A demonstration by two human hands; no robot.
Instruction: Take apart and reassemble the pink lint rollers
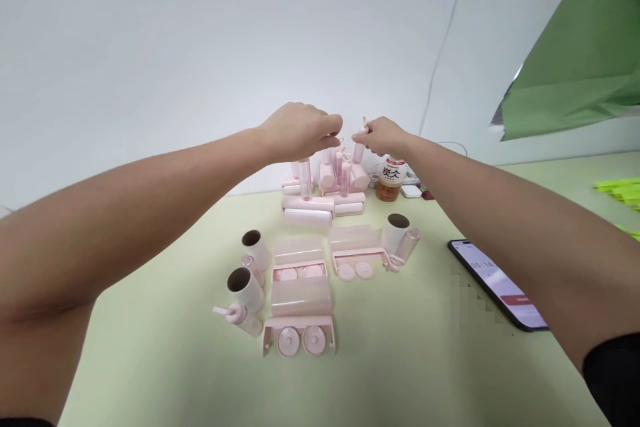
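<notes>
My right grip (383,135) is pinched on the upper part of a slim pink bottle (359,152), holding it almost upright at the back of the worktop (380,360), near the wall (210,47). I cannot tell whether its base touches the pink pieces just below. My left grip (305,130) is curled, palm down, over the same crowded group, a gap showing between thumb and forefinger; I cannot tell whether it grasps anything. Just below it stands a clear bottle (306,180), its top hidden by my hand. In front of that lies a pink case with a white roll (307,215).

A labelled drink bottle (390,181) stands near my right forearm. Nearer me, separate parts are laid out: white tubes with brown insides (251,293), translucent curved covers (301,297), and a pink holder (297,321) with two round discs (315,340) at its front. A small capped bottle (246,320) leans beside the nearest tube. To the right, partly behind my forearm, a phone (487,273) lies screen up.
</notes>
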